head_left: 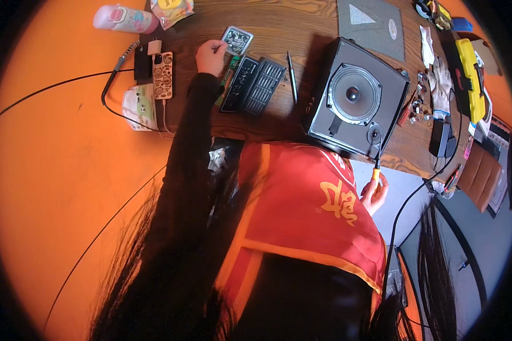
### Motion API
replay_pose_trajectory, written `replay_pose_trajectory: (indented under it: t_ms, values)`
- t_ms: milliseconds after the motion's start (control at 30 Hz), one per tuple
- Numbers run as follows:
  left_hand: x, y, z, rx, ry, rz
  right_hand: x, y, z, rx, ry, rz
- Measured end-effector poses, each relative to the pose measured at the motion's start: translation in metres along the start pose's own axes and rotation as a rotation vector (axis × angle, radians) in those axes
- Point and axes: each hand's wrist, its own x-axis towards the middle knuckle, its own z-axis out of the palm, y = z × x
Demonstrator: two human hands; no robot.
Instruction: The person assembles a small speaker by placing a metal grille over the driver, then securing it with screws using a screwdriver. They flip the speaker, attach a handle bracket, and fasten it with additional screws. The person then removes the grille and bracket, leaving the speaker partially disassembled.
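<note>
Wooden table: your work spreads across it.
Left hand: your fingers pinch the edge of a small square tray of parts; open bit cases lie just beside it.
Speaker box: centre, cone up, grille panel off, apart.
Right hand: closed round an orange-handled screwdriver, tip at the box's near corner.
Progress: disassembly looks under way, unfinished.

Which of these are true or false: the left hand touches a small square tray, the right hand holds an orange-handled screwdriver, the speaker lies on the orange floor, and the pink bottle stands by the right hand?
1. The left hand touches the small square tray. True.
2. The right hand holds an orange-handled screwdriver. True.
3. The grey speaker box lies on the orange floor. False: it rests on the dark wooden table.
4. The pink bottle is by the right hand. False: it lies at the table's far left corner.
</note>
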Motion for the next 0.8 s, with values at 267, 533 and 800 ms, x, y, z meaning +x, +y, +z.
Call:
replay_pose_trajectory:
  t_ms: [267,533,800]
  values:
    - [0.011,-0.024,0.011,0.007,-0.058,0.017,0.007,-0.005,0.006,-0.03,-0.04,0.011]
    - [0.013,-0.011,0.002,0.141,-0.022,0.065,0.009,-0.008,0.006,-0.079,-0.088,0.029]
    - [-0.07,0.057,-0.012,0.169,0.032,0.134,0.007,-0.003,0.012,-0.069,-0.056,-0.024]
